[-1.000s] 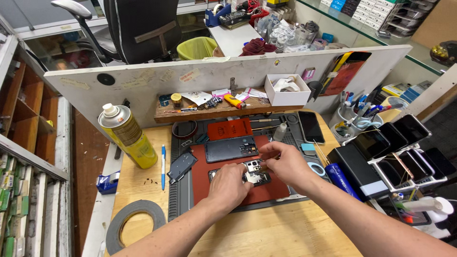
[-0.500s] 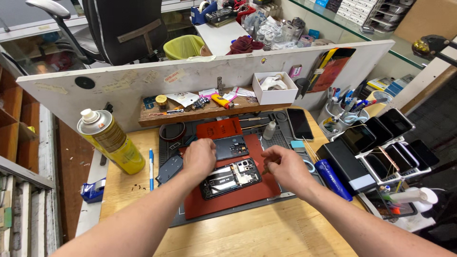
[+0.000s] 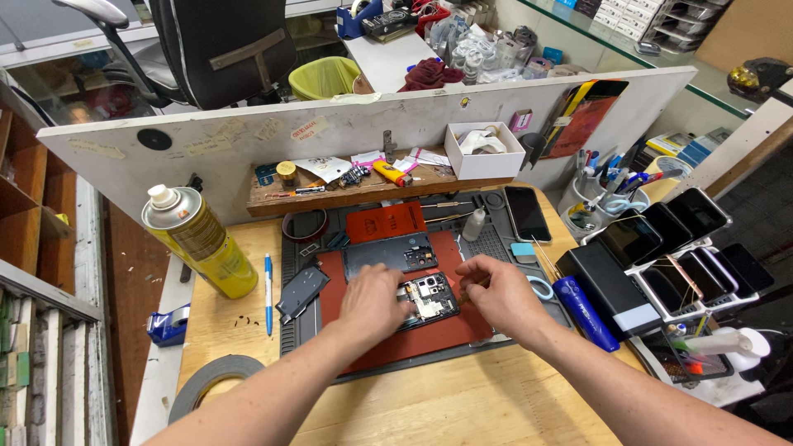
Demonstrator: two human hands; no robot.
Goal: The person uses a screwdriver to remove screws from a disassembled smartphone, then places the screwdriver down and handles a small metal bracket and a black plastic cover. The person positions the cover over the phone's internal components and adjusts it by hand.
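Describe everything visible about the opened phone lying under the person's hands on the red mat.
The opened phone lies flat on the red mat, back cover off, tilted slightly. Its exposed inside shows a dark frame, silvery metal shields and a cluster of round camera lenses toward its upper end. The left hand covers its left part, fingers resting on it; the right hand is at its right edge, fingertips by the frame. Its lower portion is hidden by the hands. A separate dark back panel lies just above it.

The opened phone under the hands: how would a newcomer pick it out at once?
Find the red work mat at the middle of the wooden bench. The opened phone lies on it between the left hand and right hand. Unlike the dark back cover just above, its circuitry shows.
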